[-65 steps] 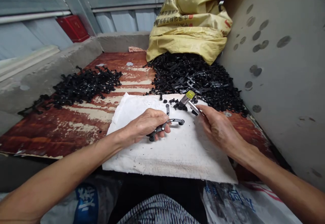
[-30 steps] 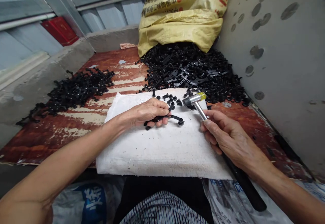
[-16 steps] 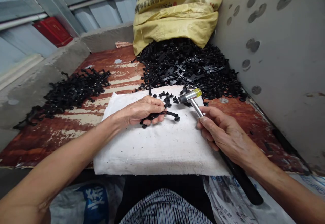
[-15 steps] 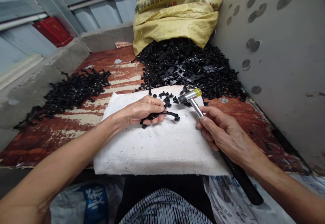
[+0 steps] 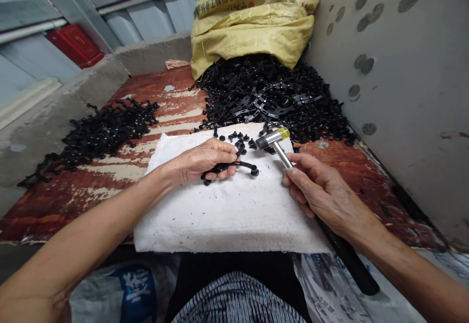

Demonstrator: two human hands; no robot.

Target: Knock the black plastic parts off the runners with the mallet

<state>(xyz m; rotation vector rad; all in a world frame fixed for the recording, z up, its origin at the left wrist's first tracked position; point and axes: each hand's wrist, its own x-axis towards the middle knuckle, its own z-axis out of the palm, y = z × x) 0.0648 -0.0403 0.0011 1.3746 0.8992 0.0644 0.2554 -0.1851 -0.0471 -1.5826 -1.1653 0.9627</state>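
Note:
My left hand (image 5: 205, 159) is closed on a black plastic bracket (image 5: 238, 165) and presses it down on a white padded cloth (image 5: 227, 210). My right hand (image 5: 322, 193) grips a small hammer (image 5: 273, 139) by its shaft. The hammer has a metal head with a yellow tip and a black handle end that sticks out behind my wrist. Its head hovers just right of the bracket, above several small loose black pieces (image 5: 240, 139) on the cloth.
A large heap of black parts (image 5: 278, 103) lies behind the cloth under a yellow sack (image 5: 252, 25). A smaller pile (image 5: 106, 127) sits at the left on the worn red board (image 5: 110, 176). A grey wall (image 5: 403, 93) stands close on the right.
My right hand has taken a full grip on the hammer and lifted its head beside the bracket. The view has shifted slightly; my left hand stays on the bracket.

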